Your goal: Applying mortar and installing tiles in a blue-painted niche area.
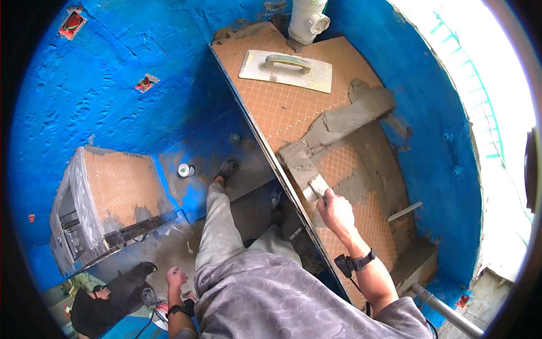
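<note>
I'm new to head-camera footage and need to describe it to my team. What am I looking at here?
There's no machine: one person works bare-handed, filmed from above by a fisheye camera on their head, so straight edges bend. Their right hand grips a small pale tool, exact kind unclear, at grey mortar on a brown gridded panel. A plastering float lies near the panel's far end. The left hand is away from the panel, with no tool visible in it. Another person is at lower left.
</note>
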Demonstrator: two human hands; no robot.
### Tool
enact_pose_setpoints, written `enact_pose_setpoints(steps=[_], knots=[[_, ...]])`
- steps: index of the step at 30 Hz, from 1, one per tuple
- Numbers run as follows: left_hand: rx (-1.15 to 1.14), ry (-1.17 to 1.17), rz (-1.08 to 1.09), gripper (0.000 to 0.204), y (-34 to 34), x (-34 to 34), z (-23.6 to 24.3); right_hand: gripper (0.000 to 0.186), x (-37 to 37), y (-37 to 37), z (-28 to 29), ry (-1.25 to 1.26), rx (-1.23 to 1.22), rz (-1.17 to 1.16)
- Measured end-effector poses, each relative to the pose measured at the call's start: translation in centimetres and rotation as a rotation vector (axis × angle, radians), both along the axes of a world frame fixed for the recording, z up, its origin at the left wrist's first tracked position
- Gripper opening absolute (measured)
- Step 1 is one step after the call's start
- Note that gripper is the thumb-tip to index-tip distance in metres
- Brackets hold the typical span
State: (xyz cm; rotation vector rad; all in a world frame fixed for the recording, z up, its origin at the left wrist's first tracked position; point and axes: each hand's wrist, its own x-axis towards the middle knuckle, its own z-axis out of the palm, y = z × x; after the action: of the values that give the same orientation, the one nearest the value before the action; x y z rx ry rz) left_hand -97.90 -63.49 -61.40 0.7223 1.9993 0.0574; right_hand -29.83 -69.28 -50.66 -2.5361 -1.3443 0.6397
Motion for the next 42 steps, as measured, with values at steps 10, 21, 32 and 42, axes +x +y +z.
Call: enact_pose_setpoints(steps=[10,21,32,42], knots=[[0.034,-0.048,0.026,0.035,0.0,0.0,0.8,0.029,0.3,1.3,1.0,0.014,-0.084,0.063],[0.064,-0.002,-0.021,0.032,0.7,0.9,0.6,0.027,0.0,0.6,0.6,-0.019,-0.070,0.076],[0.046,0.011,-0.041,0.038,0.5,-0.1,0.4,0.024,-1.1,0.3,1.3,-0.157,-0.060,0.040],[0.037,0.012,-0.082,0.029,1.0,0.4,1.3,0.016,-2.0,0.3,0.8,-0.180,-0.027,0.076]])
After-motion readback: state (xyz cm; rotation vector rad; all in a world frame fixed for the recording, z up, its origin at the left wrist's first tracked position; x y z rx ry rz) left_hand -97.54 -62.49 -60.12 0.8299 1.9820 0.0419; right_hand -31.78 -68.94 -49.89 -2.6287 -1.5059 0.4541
